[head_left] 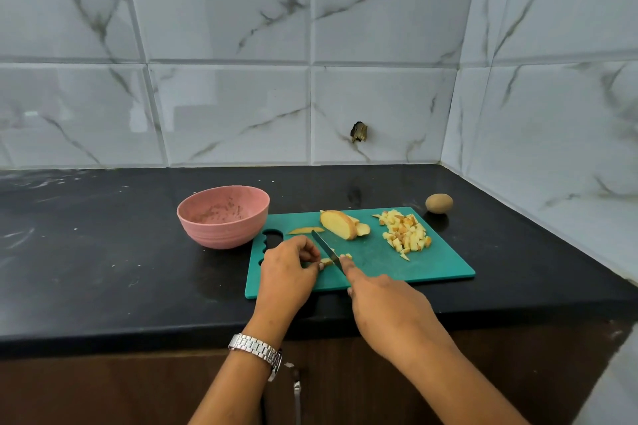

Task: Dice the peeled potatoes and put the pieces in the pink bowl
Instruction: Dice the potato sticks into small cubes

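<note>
A green cutting board [397, 266] lies on the black counter. My left hand [288, 271] pinches a potato strip [326, 261] near the board's left end. My right hand [383, 304] grips a knife [326, 249], forefinger along the blade, which crosses the strip. Small cut bits [346, 256] lie just right of the blade. A sliced potato chunk [341, 223] and a thin slice [305, 230] rest at the board's far edge. A heap of diced potato [405, 234] sits at the far right of the board. The pink bowl [223, 216] stands left of the board, with no pieces in it.
A whole unpeeled potato [438, 203] lies on the counter beyond the board's far right corner. Marble-look tiled walls close off the back and right side. The counter's front edge runs just under my wrists, with brown cabinet fronts below.
</note>
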